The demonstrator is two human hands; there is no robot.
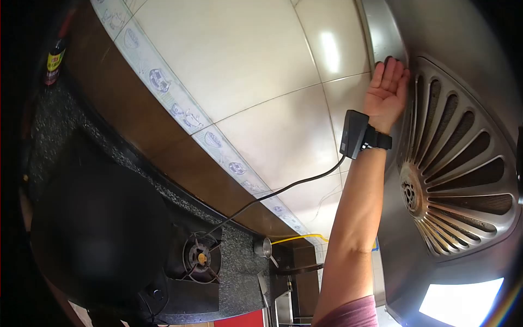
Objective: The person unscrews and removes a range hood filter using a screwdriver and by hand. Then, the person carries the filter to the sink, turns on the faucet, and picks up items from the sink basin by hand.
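My right hand (387, 94) is raised under the metal range hood (392, 191), palm facing me and fingers stretched upward. Its fingertips are right at the hood's back edge, beside the slotted grille (436, 180), and nothing shows in the palm. A black strap (381, 139) circles the wrist and carries a dark box-shaped device (354, 133). From that device a black cable (289, 188) runs down to the left, across the tiled wall. My left hand is out of view.
Below left, a gas burner (201, 257) sits beside a large black rounded shape (101, 234). A metal cup (263, 248) stands on the speckled counter (239, 283). A labelled bottle (54, 62) is at the far left. The hood's lamp (463, 303) glows at lower right.
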